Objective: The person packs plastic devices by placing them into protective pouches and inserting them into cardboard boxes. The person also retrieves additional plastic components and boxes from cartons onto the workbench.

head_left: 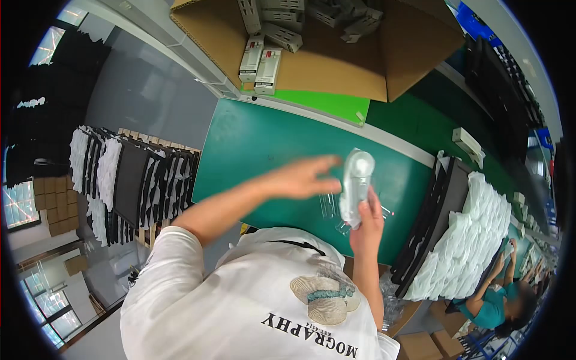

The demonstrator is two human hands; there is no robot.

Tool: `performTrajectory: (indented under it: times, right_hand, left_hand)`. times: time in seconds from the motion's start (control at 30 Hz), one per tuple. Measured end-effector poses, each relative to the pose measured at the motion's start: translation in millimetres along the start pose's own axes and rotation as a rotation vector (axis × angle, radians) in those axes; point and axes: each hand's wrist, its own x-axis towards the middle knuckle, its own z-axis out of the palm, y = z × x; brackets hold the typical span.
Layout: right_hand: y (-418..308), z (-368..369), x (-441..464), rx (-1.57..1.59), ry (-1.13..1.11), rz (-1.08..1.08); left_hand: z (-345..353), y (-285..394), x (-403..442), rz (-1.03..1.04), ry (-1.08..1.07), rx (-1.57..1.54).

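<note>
My right hand [367,223] grips the lower end of a white, elongated device [358,186] with a round upper part, which looks wrapped in clear plastic. The device is held upright above the green table [252,126]. To its left, my left hand [307,177] is apart from it, blurred by motion, thumb and fingers spread with nothing visible in them. Clear plastic pieces [327,206] lie on the table below and between the hands, partly hidden by the device and my right hand.
A large open cardboard box [336,78] holding several small printed cartons [267,71] stands at the table's far side. On the right are stacked dark trays with white wrapped items [462,234]. More stacked trays [129,183] stand left. A co-worker [498,303] sits at far right.
</note>
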Motion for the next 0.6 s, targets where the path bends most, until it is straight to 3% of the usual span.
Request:
performTrajectory:
  times: [0.03,0.07,0.13,0.2,0.37,0.47,0.6]
  right_hand:
    - [-4,-2,7,0.002,-0.006,0.002]
    - [-9,-4,13,0.028,0.018,-0.033]
    - [-16,-5,22,0.078,0.069,-0.105]
    - [-17,-5,26,0.076,0.071,-0.124]
    - [-27,-6,25,0.063,0.073,-0.121]
    - [-33,-10,21,0.062,0.042,-0.094]
    - [-42,-23,12,0.047,0.009,-0.087]
  left_hand:
    - [-29,-3,14,0.048,0.041,0.172]
    - [-65,-10,38,-0.054,0.245,0.294]
    - [-127,-62,91,-0.006,0.879,0.731]
    - [-151,-59,118,-0.279,0.987,0.877]
    - [-136,-72,148,-0.306,0.963,1.012]
    - [-127,-60,147,-0.498,0.519,0.874]
    - [-87,-80,116,-0.237,0.543,0.887]
